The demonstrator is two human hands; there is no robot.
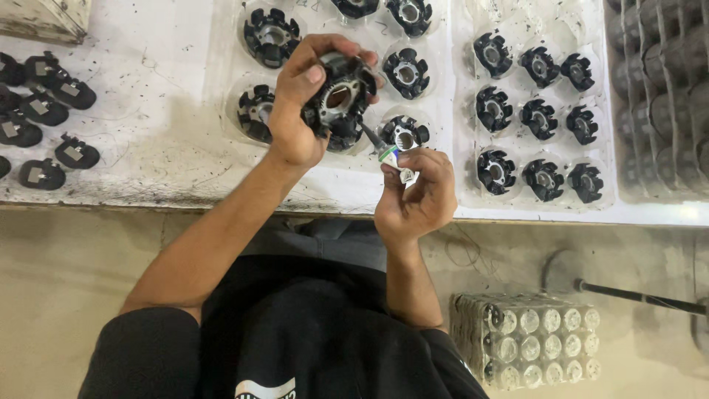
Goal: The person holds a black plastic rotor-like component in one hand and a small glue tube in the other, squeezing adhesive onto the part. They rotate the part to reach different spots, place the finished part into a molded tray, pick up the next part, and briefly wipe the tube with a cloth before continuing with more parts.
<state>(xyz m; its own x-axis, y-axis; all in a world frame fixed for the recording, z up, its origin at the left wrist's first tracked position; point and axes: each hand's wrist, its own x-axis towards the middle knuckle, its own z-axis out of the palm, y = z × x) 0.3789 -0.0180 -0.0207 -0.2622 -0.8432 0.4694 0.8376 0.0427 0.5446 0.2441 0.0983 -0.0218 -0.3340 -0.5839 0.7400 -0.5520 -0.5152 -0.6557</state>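
Observation:
My left hand (295,111) grips a round black slotted part (341,96) with a metal ring at its centre, held up above the white bench. My right hand (417,192) is closed on a small tool with a green and white handle (391,157); its thin dark tip points up and left and touches the lower edge of the black part. Directly under the hands lies a clear plastic tray (229,81) with similar black parts seated in round pockets.
A second clear tray (461,111) to the right holds several more black parts. Flat black pieces (44,111) lie at the far left. Grey stacked trays (665,96) fill the right edge. On the floor stand a pack of shiny cylinders (532,340) and a dark rod (635,297).

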